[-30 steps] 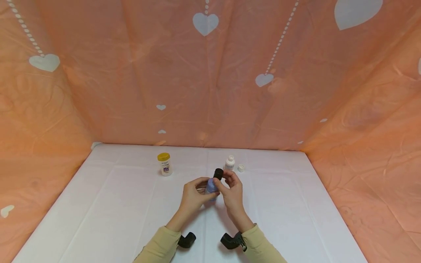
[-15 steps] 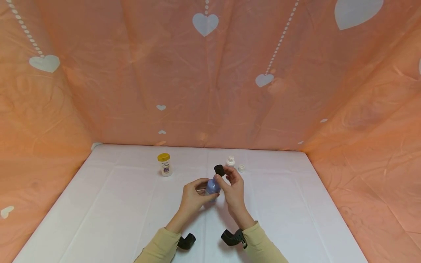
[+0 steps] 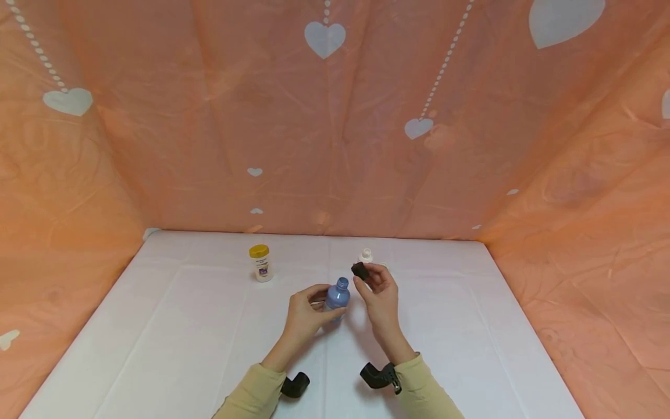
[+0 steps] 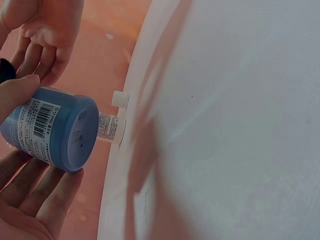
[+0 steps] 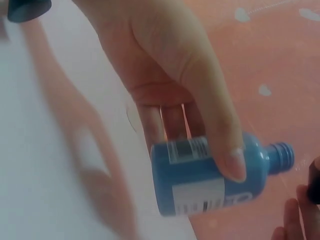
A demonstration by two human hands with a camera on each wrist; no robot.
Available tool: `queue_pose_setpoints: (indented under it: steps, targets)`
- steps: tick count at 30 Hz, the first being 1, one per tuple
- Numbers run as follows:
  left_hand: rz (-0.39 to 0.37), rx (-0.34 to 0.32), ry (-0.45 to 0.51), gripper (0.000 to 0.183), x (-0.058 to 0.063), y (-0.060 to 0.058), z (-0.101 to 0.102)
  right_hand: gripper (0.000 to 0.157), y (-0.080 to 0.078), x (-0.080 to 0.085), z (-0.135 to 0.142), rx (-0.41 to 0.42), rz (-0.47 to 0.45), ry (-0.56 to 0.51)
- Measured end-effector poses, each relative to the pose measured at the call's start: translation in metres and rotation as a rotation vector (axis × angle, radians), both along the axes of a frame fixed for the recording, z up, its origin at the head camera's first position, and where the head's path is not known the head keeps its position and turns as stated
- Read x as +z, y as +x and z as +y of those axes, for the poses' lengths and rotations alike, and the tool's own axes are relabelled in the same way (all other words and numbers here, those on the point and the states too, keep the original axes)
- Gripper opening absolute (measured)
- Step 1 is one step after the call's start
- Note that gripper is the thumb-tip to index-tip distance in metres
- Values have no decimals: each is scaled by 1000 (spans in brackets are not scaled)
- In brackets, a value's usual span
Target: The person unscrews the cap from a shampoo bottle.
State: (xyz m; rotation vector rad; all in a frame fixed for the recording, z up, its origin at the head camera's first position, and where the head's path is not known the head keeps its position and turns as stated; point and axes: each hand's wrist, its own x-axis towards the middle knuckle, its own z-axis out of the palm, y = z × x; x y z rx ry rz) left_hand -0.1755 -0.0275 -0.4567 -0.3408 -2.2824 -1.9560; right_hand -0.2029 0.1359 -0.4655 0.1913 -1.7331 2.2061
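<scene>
My left hand (image 3: 305, 311) grips a small blue bottle (image 3: 338, 295) by its sides, above the middle of the table. The bottle's threaded neck (image 5: 281, 158) is bare in the right wrist view, and its base and barcode label face the left wrist camera. Just right of the neck, my right hand (image 3: 382, 297) pinches a black screw cap (image 3: 359, 270) between thumb and fingers, apart from the bottle. Only the edge of the black cap (image 4: 6, 70) shows in the left wrist view.
Behind my right hand stands a small white bottle (image 3: 366, 254) without its cap. Its neighbour, a white cap (image 4: 120, 98), is mostly hidden in the head view. A white jar with a yellow lid (image 3: 262, 266) stands back left on the white-covered table (image 3: 209, 349).
The black cap has come off the blue bottle's neck. My right hand has carried it up and to the right, tilting it. My left hand and the bottle have hardly moved.
</scene>
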Motion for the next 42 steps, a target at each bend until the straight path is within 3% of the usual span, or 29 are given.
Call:
queue_pose_setpoints:
  steps: [5, 6, 9, 16, 18, 27, 35, 42]
  targets:
    - [-5, -4, 4, 44, -1, -1, 1, 37, 2, -1, 10, -9, -66, 2]
    - [-1, -4, 1, 44, -6, -4, 1, 37, 3, -1, 12, -12, -78, 9]
    - [-3, -3, -3, 44, -8, -6, 2, 37, 3, -3, 18, -18, -98, 37]
    - [-11, -1, 2, 49, -41, -24, 6, 35, 2, -12, 31, -52, -104, 79]
    - [-12, -6, 2, 49, -42, -25, 7, 35, 2, -14, 36, -59, -120, 106]
    - [-37, -72, 7, 51, -48, -31, 18, 30, 10, -9, 64, -68, -173, 366]
    - [-38, -43, -4, 48, -55, -42, 27, 31, -9, -41, 93, -82, -286, 543]
    - [15, -39, -26, 46, -56, -53, 37, 32, -21, -47, 98, -84, -244, 693]
